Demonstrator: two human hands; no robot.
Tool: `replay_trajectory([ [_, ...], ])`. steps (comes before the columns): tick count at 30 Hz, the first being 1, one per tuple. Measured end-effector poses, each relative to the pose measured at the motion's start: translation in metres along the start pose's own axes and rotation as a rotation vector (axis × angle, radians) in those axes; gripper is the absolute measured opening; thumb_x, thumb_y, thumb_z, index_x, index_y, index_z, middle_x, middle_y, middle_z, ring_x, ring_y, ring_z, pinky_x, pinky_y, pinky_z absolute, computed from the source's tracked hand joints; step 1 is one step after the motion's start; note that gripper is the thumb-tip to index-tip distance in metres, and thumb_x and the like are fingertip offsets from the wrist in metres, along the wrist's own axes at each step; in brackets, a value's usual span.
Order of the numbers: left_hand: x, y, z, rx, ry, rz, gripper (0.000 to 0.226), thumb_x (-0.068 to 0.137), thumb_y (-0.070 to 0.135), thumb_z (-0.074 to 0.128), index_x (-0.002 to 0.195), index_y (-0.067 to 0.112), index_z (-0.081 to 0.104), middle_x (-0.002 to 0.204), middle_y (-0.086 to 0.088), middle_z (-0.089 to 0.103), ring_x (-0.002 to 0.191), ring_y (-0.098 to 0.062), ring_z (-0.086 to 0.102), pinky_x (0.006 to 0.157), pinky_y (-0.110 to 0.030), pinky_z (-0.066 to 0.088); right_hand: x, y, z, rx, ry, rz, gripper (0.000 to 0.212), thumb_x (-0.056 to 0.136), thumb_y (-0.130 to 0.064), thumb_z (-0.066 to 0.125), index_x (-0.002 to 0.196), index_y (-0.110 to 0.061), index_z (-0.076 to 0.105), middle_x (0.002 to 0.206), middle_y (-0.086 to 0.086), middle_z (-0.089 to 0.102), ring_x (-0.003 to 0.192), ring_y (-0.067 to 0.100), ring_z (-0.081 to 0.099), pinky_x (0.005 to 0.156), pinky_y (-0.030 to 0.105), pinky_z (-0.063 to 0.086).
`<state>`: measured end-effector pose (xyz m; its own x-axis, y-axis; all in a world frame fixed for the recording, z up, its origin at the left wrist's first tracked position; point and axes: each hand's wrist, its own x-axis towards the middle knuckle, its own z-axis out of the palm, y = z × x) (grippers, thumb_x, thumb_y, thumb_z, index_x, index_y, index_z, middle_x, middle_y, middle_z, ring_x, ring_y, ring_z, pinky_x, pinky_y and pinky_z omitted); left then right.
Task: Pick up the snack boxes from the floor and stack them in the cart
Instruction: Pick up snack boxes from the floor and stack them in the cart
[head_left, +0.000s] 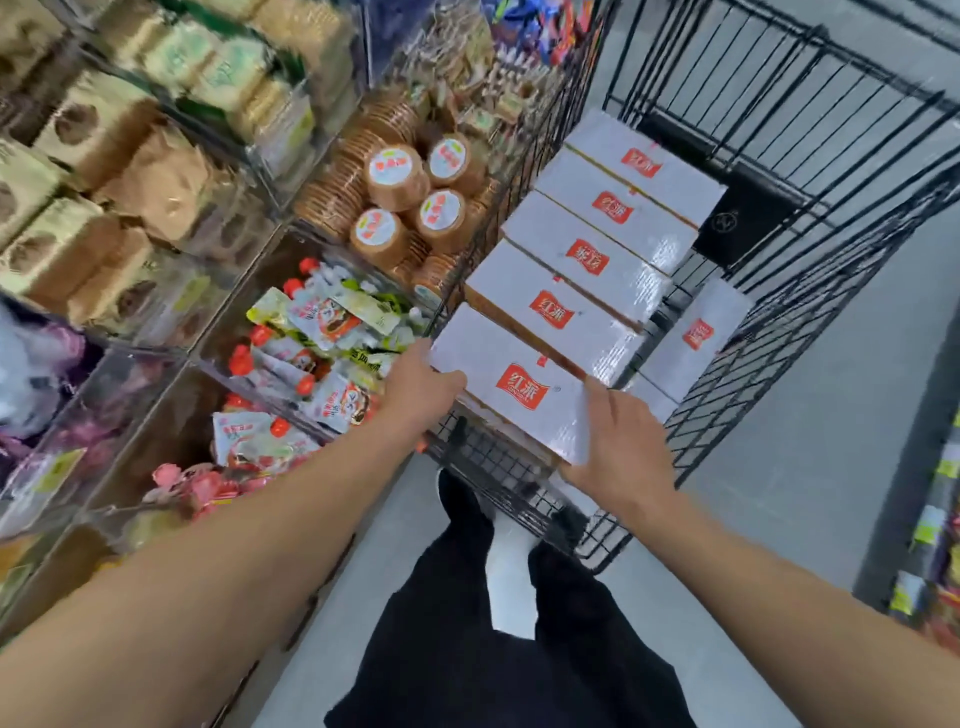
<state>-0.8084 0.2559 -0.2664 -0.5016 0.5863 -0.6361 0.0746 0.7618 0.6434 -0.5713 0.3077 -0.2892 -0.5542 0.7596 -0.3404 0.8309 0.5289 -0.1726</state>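
Several white snack boxes with red labels stand in a row inside the black wire cart. The nearest snack box sits at the cart's near end. My left hand grips its left end, thumb on the top face. My right hand lies flat against its right end, fingers straight. Beyond it the row of boxes runs toward the cart's far end. One more white box lies lower, to the right inside the cart.
Clear shelf bins on the left hold pouches, round cookie packs and bagged snacks, close to the cart's left side. Grey floor lies to the right. More goods line the right edge. My dark trousers and white shoe are below.
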Motion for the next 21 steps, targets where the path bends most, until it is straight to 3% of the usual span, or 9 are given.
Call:
replay_trajectory([
  [3, 0.020, 0.005, -0.002, 0.029, -0.059, 0.062, 0.038, 0.080, 0.018, 0.066, 0.116, 0.020, 0.053, 0.111, 0.003, 0.059, 0.098, -0.019, 0.058, 0.092, -0.042, 0.051, 0.023, -0.011, 0.010, -0.082, 0.010, 0.034, 0.119, 0.056, -0.059, 0.085, 0.145, -0.003, 0.031, 0.135, 0.014, 0.050, 0.126, 0.034, 0.046, 0.109, 0.047, 0.038],
  [7, 0.030, 0.002, 0.000, 0.013, -0.134, 0.122, 0.073, 0.075, 0.028, 0.071, 0.141, 0.027, 0.040, 0.142, 0.004, 0.041, 0.115, -0.014, 0.056, 0.094, -0.043, 0.053, 0.040, -0.021, 0.019, -0.163, 0.052, 0.053, 0.099, 0.056, -0.049, 0.088, 0.134, -0.003, 0.048, 0.126, 0.016, 0.054, 0.109, 0.037, 0.053, 0.091, 0.046, 0.044],
  [10, 0.025, 0.004, -0.001, 0.109, -0.159, 0.173, 0.072, 0.081, 0.021, 0.068, 0.145, 0.012, 0.036, 0.153, -0.001, 0.023, 0.136, -0.013, 0.031, 0.104, -0.020, 0.035, 0.039, -0.023, 0.024, -0.231, 0.077, 0.010, 0.084, 0.070, -0.046, 0.080, 0.137, -0.009, 0.047, 0.129, 0.014, 0.053, 0.107, 0.037, 0.053, 0.090, 0.045, 0.043],
  [13, 0.022, 0.001, -0.003, 0.186, -0.200, 0.179, 0.074, 0.085, 0.020, 0.067, 0.149, 0.012, 0.032, 0.162, -0.002, 0.005, 0.147, -0.018, 0.018, 0.113, -0.026, 0.027, 0.036, -0.023, 0.025, -0.252, 0.042, 0.013, 0.086, 0.071, -0.043, 0.079, 0.141, -0.011, 0.043, 0.131, 0.013, 0.052, 0.109, 0.036, 0.051, 0.091, 0.045, 0.041],
  [16, 0.016, -0.003, -0.006, 0.214, -0.192, 0.200, 0.073, 0.084, 0.023, 0.068, 0.148, 0.016, 0.035, 0.161, -0.003, 0.015, 0.145, -0.023, 0.026, 0.116, -0.041, 0.031, 0.036, -0.025, 0.016, -0.250, -0.023, -0.003, 0.093, 0.073, -0.046, 0.071, 0.149, -0.013, 0.030, 0.140, 0.012, 0.044, 0.121, 0.035, 0.044, 0.102, 0.045, 0.035],
  [19, 0.001, -0.005, -0.005, 0.237, -0.143, 0.190, 0.068, 0.087, 0.027, 0.064, 0.148, 0.019, 0.036, 0.153, -0.002, 0.036, 0.138, -0.021, 0.038, 0.107, -0.033, 0.036, 0.034, -0.022, 0.001, -0.261, -0.084, -0.092, 0.090, 0.083, -0.055, 0.057, 0.153, -0.018, 0.014, 0.151, 0.009, 0.032, 0.134, 0.033, 0.032, 0.110, 0.043, 0.026],
  [21, -0.012, -0.006, -0.003, 0.277, -0.099, 0.182, 0.065, 0.088, 0.032, 0.060, 0.148, 0.022, 0.037, 0.151, 0.001, 0.041, 0.135, -0.020, 0.043, 0.104, -0.033, 0.038, 0.035, -0.019, -0.009, -0.241, -0.110, -0.177, 0.085, 0.088, -0.057, 0.051, 0.153, -0.019, 0.014, 0.155, 0.008, 0.028, 0.138, 0.033, 0.029, 0.113, 0.044, 0.026],
])
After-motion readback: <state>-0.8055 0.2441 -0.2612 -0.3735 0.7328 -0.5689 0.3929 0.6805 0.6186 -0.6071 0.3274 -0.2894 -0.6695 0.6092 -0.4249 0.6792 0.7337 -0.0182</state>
